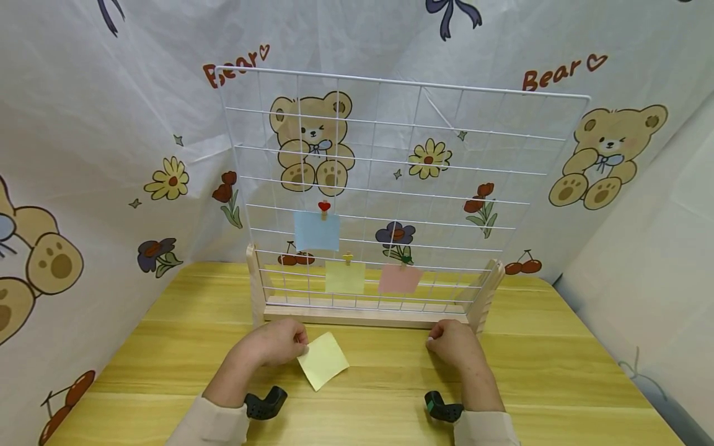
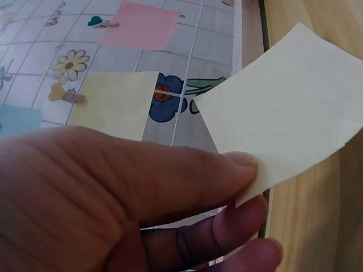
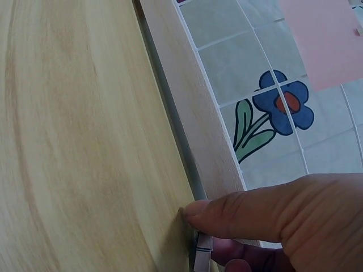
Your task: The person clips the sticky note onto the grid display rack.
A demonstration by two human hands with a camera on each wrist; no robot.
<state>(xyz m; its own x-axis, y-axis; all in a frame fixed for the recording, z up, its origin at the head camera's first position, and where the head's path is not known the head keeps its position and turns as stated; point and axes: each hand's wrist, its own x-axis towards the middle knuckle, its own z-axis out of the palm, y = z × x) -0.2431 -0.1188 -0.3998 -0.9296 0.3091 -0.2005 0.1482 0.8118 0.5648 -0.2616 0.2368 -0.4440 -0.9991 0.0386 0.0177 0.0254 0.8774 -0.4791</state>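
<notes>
My left hand pinches a pale yellow paper note by one corner between thumb and fingers. The note tilts over the table in front of the rack, and its face fills much of the left wrist view. At the right end of the rack's wooden base, my right hand pinches a small wooden clothespin, partly hidden by the thumb and fingers. Behind both hands stands a white wire grid rack. Clipped to it are a blue note, a yellow note and a pink note.
The rack stands in a wooden base with upright side supports. A red heart clothespin holds the blue note, a yellow one the yellow note. Patterned bear cloth hangs behind the wood-grain table.
</notes>
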